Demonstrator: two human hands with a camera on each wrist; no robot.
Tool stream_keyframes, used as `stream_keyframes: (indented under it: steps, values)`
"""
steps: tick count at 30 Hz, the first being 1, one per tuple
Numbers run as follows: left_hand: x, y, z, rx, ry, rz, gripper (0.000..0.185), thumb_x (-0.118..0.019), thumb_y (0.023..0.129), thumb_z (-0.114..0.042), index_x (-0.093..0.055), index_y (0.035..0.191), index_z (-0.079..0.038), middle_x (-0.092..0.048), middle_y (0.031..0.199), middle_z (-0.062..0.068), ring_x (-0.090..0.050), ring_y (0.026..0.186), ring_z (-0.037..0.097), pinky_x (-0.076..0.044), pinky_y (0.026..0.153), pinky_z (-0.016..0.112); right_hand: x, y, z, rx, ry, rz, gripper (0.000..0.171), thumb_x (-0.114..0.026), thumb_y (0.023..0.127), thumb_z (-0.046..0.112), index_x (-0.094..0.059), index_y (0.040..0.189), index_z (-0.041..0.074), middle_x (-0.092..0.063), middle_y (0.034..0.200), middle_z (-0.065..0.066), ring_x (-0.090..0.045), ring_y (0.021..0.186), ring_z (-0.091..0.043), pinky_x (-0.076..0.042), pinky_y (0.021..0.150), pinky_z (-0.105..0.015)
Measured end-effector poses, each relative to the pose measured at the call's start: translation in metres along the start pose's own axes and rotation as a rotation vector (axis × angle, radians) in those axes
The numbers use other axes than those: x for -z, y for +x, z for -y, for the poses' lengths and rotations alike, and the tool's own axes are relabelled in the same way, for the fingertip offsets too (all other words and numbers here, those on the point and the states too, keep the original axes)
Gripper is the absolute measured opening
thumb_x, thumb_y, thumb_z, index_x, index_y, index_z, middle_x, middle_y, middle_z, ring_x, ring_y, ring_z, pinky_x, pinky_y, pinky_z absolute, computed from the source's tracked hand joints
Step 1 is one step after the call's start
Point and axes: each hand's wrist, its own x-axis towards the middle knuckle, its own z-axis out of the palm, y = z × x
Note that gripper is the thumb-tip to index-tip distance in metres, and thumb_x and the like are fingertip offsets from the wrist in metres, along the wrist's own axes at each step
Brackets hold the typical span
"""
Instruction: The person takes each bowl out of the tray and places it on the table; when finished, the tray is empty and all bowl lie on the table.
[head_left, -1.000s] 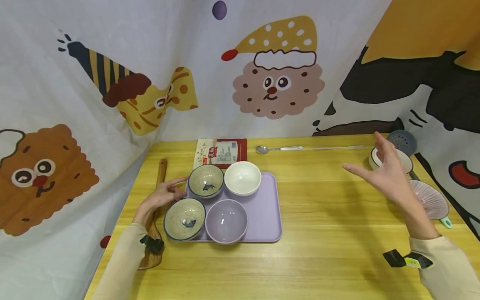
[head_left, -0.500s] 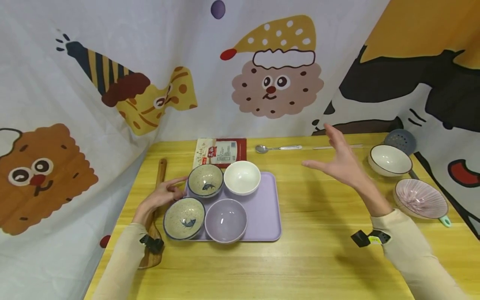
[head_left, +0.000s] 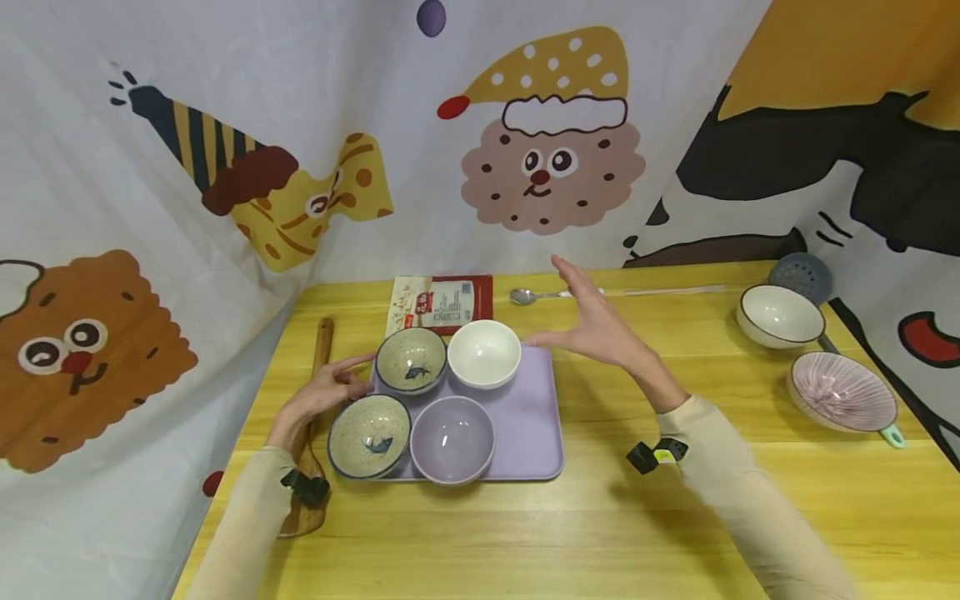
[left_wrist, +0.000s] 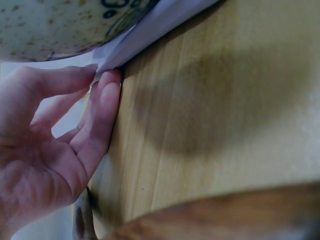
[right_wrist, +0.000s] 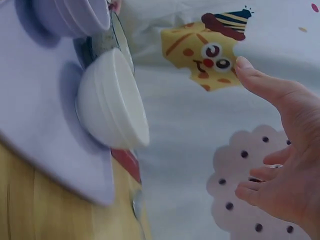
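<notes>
Hovering spread right grip [head_left: 596, 329] just beside white bowl [head_left: 484, 354]; left grip [head_left: 326, 390] fingertips touching tray [head_left: 536, 417] edge.

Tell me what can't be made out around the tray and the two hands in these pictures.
- Packet: head view, print too small to read; bowls cover its near edge.
- Wooden spatula: head view, left hand and sleeve cover its middle.
- Tray: left wrist view shows only a corner.
- Right hand: right wrist view, cut off by the frame edge.
</notes>
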Motion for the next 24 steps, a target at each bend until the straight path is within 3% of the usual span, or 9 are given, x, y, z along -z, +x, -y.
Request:
stream_keyframes:
  steps: [9,17,24]
  values:
    - [0.002,0.001,0.002,-0.009,0.019,-0.004,0.068,-0.068,0.093,-0.01,-0.04,0.155,-0.004,-0.069,0.083,0.004,-0.061,0.076,0.012,-0.051,0.067,0.026,-0.04,0.018,0.005,0.024,0.021,0.097,0.126,-0.093,0.068,0.045,-0.017,0.163,0.012,-0.022,0.167,-0.014,-0.027,0.152,-0.037,-0.027,0.118,-0.063]
    - [0.002,0.003,0.003,-0.012,0.024,-0.001,0.067,-0.067,0.094,-0.009,-0.039,0.155,-0.003,-0.07,0.085,0.006,-0.062,0.076,0.013,-0.052,0.068,0.026,-0.07,0.022,-0.003,0.032,0.037,0.194,0.129,-0.096,0.064,0.041,-0.018,0.162,0.007,-0.021,0.167,-0.017,-0.022,0.153,-0.04,-0.024,0.117,-0.066]
    - [0.001,0.003,0.004,-0.009,0.032,-0.005,0.067,-0.068,0.094,-0.011,-0.04,0.155,-0.004,-0.071,0.089,0.01,-0.063,0.078,0.013,-0.053,0.07,0.027,-0.087,0.022,-0.014,0.035,0.048,0.253,0.133,-0.098,0.061,0.035,-0.016,0.162,0.005,-0.021,0.166,-0.02,-0.022,0.153,-0.04,-0.025,0.119,-0.061]
